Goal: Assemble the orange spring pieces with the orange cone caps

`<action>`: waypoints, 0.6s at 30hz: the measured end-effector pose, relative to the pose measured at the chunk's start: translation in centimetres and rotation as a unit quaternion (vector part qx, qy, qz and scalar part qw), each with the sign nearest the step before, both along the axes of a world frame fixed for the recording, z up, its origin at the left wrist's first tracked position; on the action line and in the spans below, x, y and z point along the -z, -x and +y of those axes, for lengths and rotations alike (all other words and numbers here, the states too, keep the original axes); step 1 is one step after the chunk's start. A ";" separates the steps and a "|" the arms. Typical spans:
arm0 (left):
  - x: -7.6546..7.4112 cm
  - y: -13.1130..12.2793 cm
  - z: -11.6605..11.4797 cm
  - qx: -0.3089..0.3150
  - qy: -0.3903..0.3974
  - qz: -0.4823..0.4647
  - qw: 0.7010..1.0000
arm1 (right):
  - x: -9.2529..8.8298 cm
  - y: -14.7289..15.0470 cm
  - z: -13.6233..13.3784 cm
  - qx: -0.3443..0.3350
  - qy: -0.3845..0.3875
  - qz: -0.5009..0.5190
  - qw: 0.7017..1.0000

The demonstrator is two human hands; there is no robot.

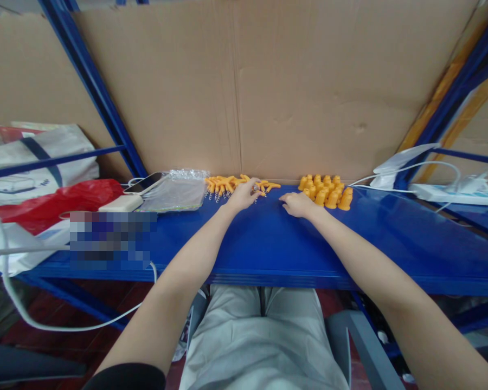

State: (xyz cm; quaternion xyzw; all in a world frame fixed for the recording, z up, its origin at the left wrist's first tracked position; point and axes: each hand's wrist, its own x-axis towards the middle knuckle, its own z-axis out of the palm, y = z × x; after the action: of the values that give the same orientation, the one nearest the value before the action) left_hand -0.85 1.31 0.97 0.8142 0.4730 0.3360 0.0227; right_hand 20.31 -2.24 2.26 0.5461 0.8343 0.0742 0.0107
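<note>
My left hand [244, 195] reaches to a row of small orange flat pieces with metal chains [225, 185] lying along the back of the blue shelf [268, 244]. Its fingers are pinched on one of these pieces near the row's right end. My right hand [297, 205] rests on the shelf, fingers curled loosely, just left of a cluster of several upright orange figurines [327, 192]. It touches none of them that I can see.
A clear plastic bag [177, 190], a phone [144, 183] and a white power bank [121, 203] lie to the left. Further left are a red bag [61, 200] and white bags. A power strip [451, 194] with cables sits at right. Cardboard [268, 81] backs the shelf.
</note>
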 end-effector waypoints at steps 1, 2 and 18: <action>0.2 0.1 0.3 0.013 0.003 0.021 1.000 | -0.3 0.0 -0.2 0.002 -0.020 -0.006 1.000; 0.3 0.2 0.5 0.028 0.005 0.047 0.998 | -0.6 0.0 -0.4 0.004 -0.042 -0.008 0.999; 0.3 0.2 -1.2 -0.077 0.084 0.205 0.972 | -1.0 -2.5 0.4 0.159 -0.180 0.018 0.971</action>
State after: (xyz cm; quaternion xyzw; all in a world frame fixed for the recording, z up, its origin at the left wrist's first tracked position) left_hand -1.08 0.15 0.70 0.8221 0.5553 0.1215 -0.0324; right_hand 22.80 -1.87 3.23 0.6661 0.7097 0.2107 -0.0909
